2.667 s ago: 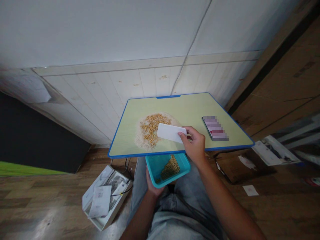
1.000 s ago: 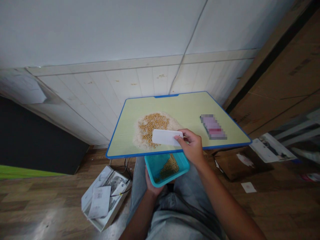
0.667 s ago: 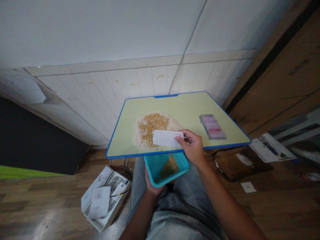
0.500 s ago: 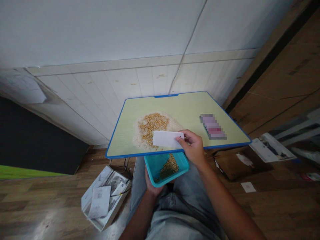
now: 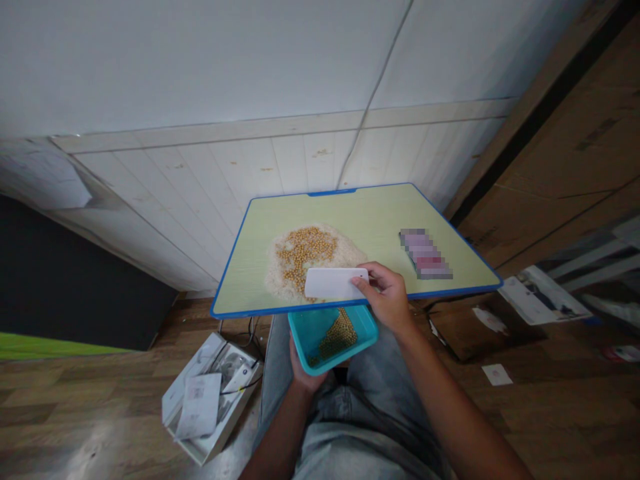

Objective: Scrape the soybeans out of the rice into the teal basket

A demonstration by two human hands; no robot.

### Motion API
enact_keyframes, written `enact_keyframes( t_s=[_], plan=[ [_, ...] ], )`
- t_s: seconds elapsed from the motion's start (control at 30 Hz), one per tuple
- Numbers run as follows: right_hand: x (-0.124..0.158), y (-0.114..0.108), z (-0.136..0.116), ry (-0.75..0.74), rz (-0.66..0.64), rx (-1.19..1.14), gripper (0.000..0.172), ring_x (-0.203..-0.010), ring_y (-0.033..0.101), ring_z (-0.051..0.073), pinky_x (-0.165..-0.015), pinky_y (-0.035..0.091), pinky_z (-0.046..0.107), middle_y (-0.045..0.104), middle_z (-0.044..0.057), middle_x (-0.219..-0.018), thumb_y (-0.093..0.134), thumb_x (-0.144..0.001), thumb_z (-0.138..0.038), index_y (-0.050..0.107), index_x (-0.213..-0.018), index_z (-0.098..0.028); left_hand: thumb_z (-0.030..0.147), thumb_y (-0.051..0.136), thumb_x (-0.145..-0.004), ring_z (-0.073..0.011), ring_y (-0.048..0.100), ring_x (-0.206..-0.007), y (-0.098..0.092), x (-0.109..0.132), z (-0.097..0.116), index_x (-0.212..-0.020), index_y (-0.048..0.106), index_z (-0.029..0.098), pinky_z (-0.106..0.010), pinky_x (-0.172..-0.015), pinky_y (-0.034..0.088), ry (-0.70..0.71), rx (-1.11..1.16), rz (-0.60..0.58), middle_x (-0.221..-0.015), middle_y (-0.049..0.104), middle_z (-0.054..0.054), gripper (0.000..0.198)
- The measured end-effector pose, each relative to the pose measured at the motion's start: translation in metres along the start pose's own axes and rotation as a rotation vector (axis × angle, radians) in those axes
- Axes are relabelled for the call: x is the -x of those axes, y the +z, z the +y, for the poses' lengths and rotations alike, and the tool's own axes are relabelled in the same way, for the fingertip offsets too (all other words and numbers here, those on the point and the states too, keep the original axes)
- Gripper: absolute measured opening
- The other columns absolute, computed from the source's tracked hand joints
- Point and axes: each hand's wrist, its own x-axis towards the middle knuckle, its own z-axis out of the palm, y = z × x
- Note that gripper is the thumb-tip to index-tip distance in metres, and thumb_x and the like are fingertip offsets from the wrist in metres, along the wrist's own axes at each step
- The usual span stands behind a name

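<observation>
My right hand [image 5: 384, 293] pinches the right end of a flat white card-like piece [image 5: 333, 284], thumb on top, over the near side of a pile on the table. The pile is yellow soybeans [image 5: 306, 245] ringed by pale rice-like grains [image 5: 350, 252]. Below the table's front edge, my left hand [image 5: 305, 373] supports a teal plastic container [image 5: 313, 327] from its left and underside; most of those fingers are hidden. Soybeans [image 5: 341, 333] lie in the container, mainly toward its right side. The container's far rim sits under the table edge.
The small table [image 5: 385, 207] has a yellow-green top and blue rim. On its right side lies a blurred-out flat object [image 5: 427, 255]. A white box [image 5: 200, 440] of odds and ends stands on the floor at left; a cardboard box [image 5: 470, 330] is at right.
The white piece has tipped or dropped slightly toward the table's front edge. My left hand and the container stay almost where they were.
</observation>
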Motion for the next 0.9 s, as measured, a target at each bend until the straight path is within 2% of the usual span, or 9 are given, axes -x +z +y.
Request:
enact_keyframes(
  t_s=[0.17, 0.3, 0.43, 0.53, 0.67, 0.77, 0.9],
  plan=[
    [0.000, 0.000, 0.000, 0.006, 0.007, 0.025, 0.024, -0.079, 0.078, 0.023, -0.068, 0.062, 0.030, 0.084, 0.003, -0.085, 0.089, -0.087, -0.048, 0.085, -0.089, -0.024, 0.077, 0.058, -0.102, -0.0418, 0.049, -0.178, -0.002, -0.002, -0.001, -0.139, 0.082, 0.036, -0.066, -0.149, 0.034, 0.034, -0.028, -0.033, -0.151, 0.089, -0.004, 0.060],
    [0.000, 0.001, -0.001, 0.002, 0.076, 0.070, 0.023, -0.080, 0.078, 0.023, -0.069, 0.062, 0.031, 0.083, 0.003, -0.084, 0.087, -0.089, -0.047, 0.085, -0.091, -0.025, 0.082, 0.062, -0.100, -0.0415, 0.044, -0.180, -0.005, -0.005, -0.002, -0.136, 0.084, 0.036, -0.065, -0.149, 0.035, 0.049, -0.029, -0.063, -0.155, 0.087, -0.003, 0.062],
    [0.001, 0.003, -0.003, 0.000, 0.134, 0.089, 0.022, -0.080, 0.078, 0.023, -0.069, 0.061, 0.030, 0.084, 0.003, -0.084, 0.085, -0.090, -0.047, 0.084, -0.092, -0.025, 0.084, 0.064, -0.098, -0.0396, 0.037, -0.184, -0.010, -0.008, -0.003, -0.141, 0.084, 0.037, -0.064, -0.152, 0.029, 0.024, -0.009, -0.114, -0.165, 0.081, -0.003, 0.067],
    [0.003, 0.007, -0.005, 0.005, 0.130, 0.081, 0.022, -0.079, 0.078, 0.023, -0.067, 0.061, 0.029, 0.084, 0.003, -0.084, 0.084, -0.090, -0.046, 0.084, -0.093, -0.024, 0.085, 0.065, -0.098, -0.0366, 0.031, -0.186, -0.013, -0.009, -0.003, -0.148, 0.081, 0.037, -0.061, -0.154, 0.023, 0.004, 0.002, -0.169, -0.172, 0.076, -0.002, 0.071],
    [0.005, 0.011, -0.004, 0.004, 0.119, 0.107, 0.019, -0.078, 0.079, 0.022, -0.069, 0.063, 0.030, 0.085, 0.002, -0.083, 0.083, -0.090, -0.043, 0.085, -0.094, -0.024, 0.086, 0.060, -0.101, -0.0348, 0.033, -0.186, -0.010, -0.007, -0.002, -0.143, 0.084, 0.037, -0.059, -0.154, 0.022, 0.014, 0.024, -0.141, -0.167, 0.080, -0.001, 0.068],
    [0.004, 0.009, -0.001, 0.006, 0.166, 0.135, 0.019, -0.078, 0.080, 0.023, -0.069, 0.063, 0.030, 0.085, 0.002, -0.084, 0.082, -0.091, -0.042, 0.084, -0.095, -0.024, 0.082, 0.057, -0.105, -0.0336, 0.036, -0.185, -0.008, -0.004, -0.001, -0.143, 0.084, 0.038, -0.058, -0.153, 0.024, -0.004, 0.039, -0.120, -0.167, 0.080, -0.001, 0.065],
    [0.000, 0.003, 0.002, 0.005, 0.240, 0.154, 0.020, -0.078, 0.078, 0.023, -0.068, 0.063, 0.031, 0.085, 0.003, -0.085, 0.084, -0.092, -0.043, 0.084, -0.097, -0.024, 0.077, 0.056, -0.105, -0.0339, 0.031, -0.186, -0.008, -0.004, 0.001, -0.141, 0.085, 0.037, -0.062, -0.152, 0.024, -0.046, 0.047, -0.096, -0.171, 0.077, -0.001, 0.061]
  ],
)
